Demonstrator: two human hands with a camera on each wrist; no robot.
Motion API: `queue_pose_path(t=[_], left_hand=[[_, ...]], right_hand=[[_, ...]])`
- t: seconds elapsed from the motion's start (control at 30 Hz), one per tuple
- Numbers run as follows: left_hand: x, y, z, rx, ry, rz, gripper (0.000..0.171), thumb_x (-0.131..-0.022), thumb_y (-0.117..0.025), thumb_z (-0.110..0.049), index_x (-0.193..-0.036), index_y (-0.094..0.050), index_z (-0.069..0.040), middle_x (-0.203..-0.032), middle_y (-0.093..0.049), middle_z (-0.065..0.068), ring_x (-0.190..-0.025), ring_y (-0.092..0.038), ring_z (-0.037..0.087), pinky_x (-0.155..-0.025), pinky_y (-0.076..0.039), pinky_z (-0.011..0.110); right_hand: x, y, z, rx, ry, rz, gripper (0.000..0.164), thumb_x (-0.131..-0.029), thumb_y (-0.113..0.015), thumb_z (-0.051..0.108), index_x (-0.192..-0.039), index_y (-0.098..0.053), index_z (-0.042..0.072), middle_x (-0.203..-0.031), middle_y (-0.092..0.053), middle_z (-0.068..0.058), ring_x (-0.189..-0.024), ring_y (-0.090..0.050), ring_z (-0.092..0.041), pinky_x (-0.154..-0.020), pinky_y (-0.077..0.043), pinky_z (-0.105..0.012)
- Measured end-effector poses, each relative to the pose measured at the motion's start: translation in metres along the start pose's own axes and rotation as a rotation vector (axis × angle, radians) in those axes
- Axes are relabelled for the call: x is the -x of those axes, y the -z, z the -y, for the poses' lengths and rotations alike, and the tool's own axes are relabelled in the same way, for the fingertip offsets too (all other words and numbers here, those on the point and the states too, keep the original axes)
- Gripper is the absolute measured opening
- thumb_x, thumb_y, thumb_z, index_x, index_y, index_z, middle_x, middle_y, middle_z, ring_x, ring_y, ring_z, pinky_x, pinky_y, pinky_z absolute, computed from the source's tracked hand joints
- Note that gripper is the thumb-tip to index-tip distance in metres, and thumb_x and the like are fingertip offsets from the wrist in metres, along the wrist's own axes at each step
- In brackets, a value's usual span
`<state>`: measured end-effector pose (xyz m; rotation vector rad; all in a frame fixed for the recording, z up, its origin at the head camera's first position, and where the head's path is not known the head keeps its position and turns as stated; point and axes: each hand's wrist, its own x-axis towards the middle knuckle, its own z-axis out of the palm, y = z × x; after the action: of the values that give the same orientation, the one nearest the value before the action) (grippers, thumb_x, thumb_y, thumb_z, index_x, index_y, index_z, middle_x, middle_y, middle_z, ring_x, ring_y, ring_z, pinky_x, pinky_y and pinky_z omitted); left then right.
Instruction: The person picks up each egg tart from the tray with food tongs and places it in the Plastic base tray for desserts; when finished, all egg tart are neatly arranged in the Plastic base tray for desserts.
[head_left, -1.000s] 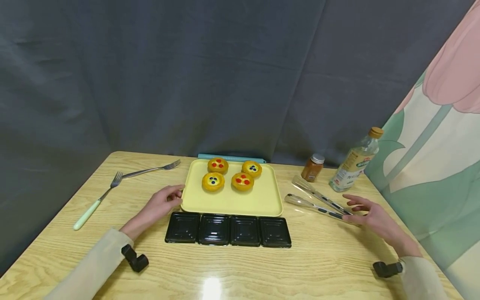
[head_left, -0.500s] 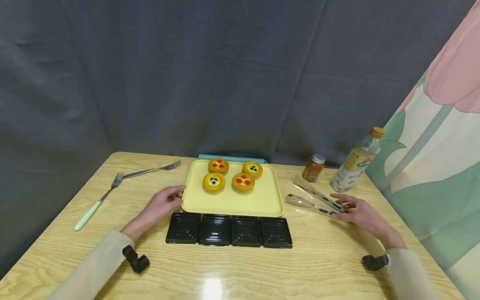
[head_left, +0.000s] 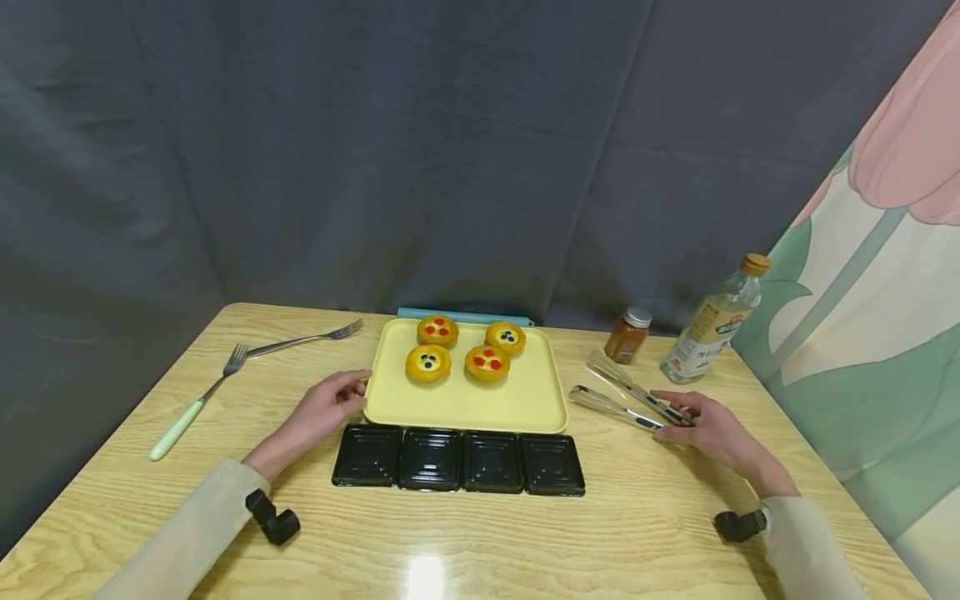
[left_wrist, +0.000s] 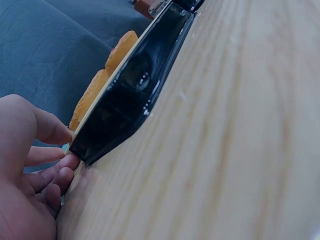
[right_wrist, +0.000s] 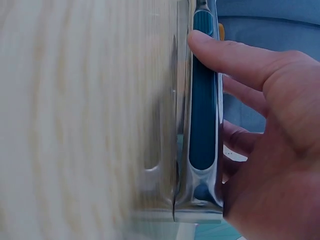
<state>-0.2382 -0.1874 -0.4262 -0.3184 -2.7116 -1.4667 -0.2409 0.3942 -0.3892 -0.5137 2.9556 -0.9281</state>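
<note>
At the left rim of a yellow tray point(head_left: 465, 408), my left hand point(head_left: 327, 406) pinches the edge between thumb and fingers. Several small tarts point(head_left: 487, 364) with red or dark blue toppings sit on the tray. My right hand point(head_left: 716, 429) grips the handle end of metal tongs point(head_left: 611, 405), which lie spread with their heads toward the tray. In the right wrist view the thumb point(right_wrist: 215, 52) presses a dark teal grip pad point(right_wrist: 202, 115) on one tong arm, and the other fingers reach round the far side. A black square plastic tray point(left_wrist: 125, 95) lies close by my left fingertips.
Several black square trays point(head_left: 430, 460) line the yellow tray's front edge. Two forks point(head_left: 183, 421) lie at left. A teal rod point(head_left: 465, 317) lies behind the tray. A spice jar point(head_left: 628, 336) and a glass bottle point(head_left: 705, 333) stand back right, with a dark curtain point(head_left: 375, 150) behind.
My right hand has moved left along the tongs and lowered onto their handle, closing its fingers on it; the tongs have barely shifted. The left hand stays at the tray's rim.
</note>
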Motion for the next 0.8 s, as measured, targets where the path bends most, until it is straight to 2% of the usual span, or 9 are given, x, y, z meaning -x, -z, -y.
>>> queue_pose_path(t=[0.37,0.6,0.8], left_hand=[[-0.002,0.000,0.004,-0.020,-0.006,-0.011,0.050,-0.094,-0.061,-0.008,-0.143,-0.053,0.004,-0.108,-0.059,0.010,-0.095,-0.053,0.023,-0.085,-0.045,0.040],[-0.002,0.000,0.001,-0.013,-0.005,-0.008,0.050,-0.094,-0.062,-0.008,-0.142,-0.053,0.005,-0.108,-0.059,0.010,-0.095,-0.053,0.023,-0.085,-0.044,0.039],[-0.001,0.000,0.000,-0.011,0.001,-0.006,0.051,-0.094,-0.062,-0.008,-0.142,-0.053,0.005,-0.109,-0.059,0.011,-0.095,-0.053,0.023,-0.084,-0.044,0.040]], right_hand=[[0.003,-0.002,0.011,0.049,0.004,-0.061,0.059,-0.087,-0.081,0.024,-0.138,-0.061,0.003,-0.118,-0.062,-0.015,-0.094,-0.051,-0.026,-0.073,-0.043,-0.036],[0.003,0.001,0.014,0.034,-0.015,-0.112,0.055,-0.090,-0.079,0.026,-0.138,-0.062,0.006,-0.115,-0.061,-0.014,-0.081,-0.048,-0.020,-0.062,-0.041,-0.031],[0.002,0.003,0.027,0.036,-0.030,-0.147,0.056,-0.089,-0.079,0.031,-0.139,-0.063,0.011,-0.119,-0.062,-0.015,-0.084,-0.048,-0.024,-0.063,-0.041,-0.033]])
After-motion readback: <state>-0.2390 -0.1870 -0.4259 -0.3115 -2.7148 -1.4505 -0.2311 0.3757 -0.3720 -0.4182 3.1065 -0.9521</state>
